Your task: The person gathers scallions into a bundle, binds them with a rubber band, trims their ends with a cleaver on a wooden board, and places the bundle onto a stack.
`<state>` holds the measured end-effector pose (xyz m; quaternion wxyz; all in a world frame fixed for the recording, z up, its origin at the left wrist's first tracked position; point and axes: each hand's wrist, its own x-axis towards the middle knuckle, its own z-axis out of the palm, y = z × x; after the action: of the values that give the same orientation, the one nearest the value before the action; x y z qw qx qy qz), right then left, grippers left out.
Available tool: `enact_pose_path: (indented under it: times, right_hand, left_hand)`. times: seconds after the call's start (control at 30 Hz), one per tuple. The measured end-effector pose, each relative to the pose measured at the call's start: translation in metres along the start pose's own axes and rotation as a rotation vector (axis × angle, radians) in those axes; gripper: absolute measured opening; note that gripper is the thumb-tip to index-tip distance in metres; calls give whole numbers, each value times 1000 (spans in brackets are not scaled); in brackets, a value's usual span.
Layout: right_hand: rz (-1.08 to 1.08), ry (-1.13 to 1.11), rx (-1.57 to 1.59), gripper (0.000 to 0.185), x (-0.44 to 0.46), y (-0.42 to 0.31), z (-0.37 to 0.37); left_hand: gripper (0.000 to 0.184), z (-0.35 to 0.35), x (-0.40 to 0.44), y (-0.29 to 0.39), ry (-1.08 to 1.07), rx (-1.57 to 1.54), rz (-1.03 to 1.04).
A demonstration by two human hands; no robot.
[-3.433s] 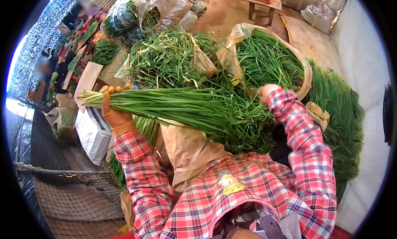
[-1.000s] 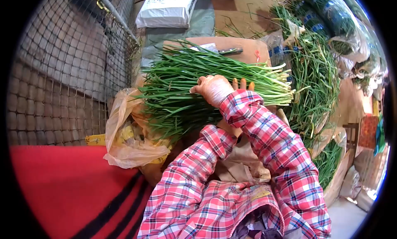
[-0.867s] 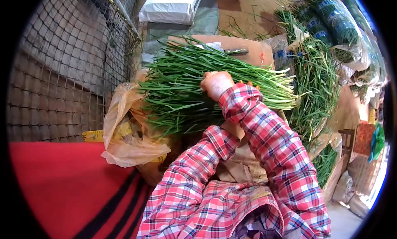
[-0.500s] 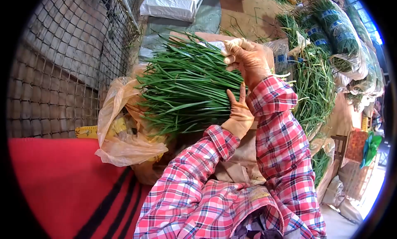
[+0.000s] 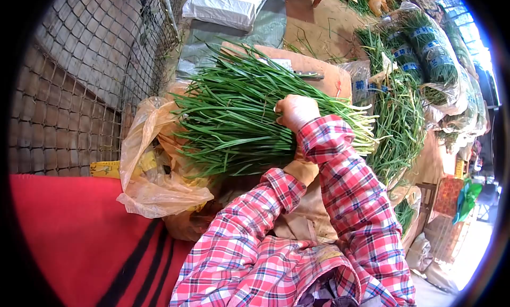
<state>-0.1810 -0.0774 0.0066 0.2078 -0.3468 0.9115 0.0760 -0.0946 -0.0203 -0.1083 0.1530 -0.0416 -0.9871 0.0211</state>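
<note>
The green stalks lie across the counter, pale ends to three o'clock; if pressed unevenly, they could spread or bend. Your right hand is closed upon them, its pinch hidden; your left hand shows no fingers, so I cannot tell its state. The knife at twelve could be knocked by your knuckles; the bag at eight could catch leaf tips.
</note>
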Motion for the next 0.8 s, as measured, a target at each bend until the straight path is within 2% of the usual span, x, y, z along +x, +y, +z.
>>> enact_pose_path:
  times: [0.03,0.1,0.17,0.23,0.3,0.33,0.37,0.43,0.47,0.5,0.57,0.63,0.7,0.8]
  right_hand:
    - [44,-16,-50,24,7,0,10]
    - [59,93,-92,19,12,4,26]
    - [77,106,604,15,7,23,37]
    - [208,-28,1276,14,-8,22,15]
    - [133,-69,1567,17,-19,11,0]
    - [60,-82,1600,21,-17,3,-1]
    - [34,-85,1550,16,-12,-3,-8]
    - [-14,71,1313,15,4,-6,-6]
    - [-224,218,1051,17,24,6,16]
    - [-224,217,1051,17,27,5,13]
    - [-300,269,94,25,32,2,9]
    - [-311,235,19,30,35,-3,7]
    - [-205,85,-106,39,38,-9,4]
    - [-217,75,-194,31,46,-19,3]
  left_hand:
    - [58,-1,-4,-2,-11,-122,-16]
    - [58,-2,-7,-2,-37,-195,-26]
    - [57,1,-2,-1,-69,-184,-30]
    - [57,3,3,0,-91,-183,-32]
    - [57,2,1,-2,-60,-247,-39]
    - [57,2,0,-3,-49,-274,-42]
    - [57,3,-2,-4,-41,-291,-42]
    - [57,3,-3,-5,-35,-308,-42]
    - [57,3,-3,-5,-31,-315,-43]
    - [57,4,-3,-4,-34,-318,-47]
    - [57,4,-5,-4,-27,-334,-51]
    - [57,4,-4,-4,-30,-351,-53]
    - [57,4,-4,-3,-30,-369,-56]
    - [57,3,0,-1,-31,-385,-61]
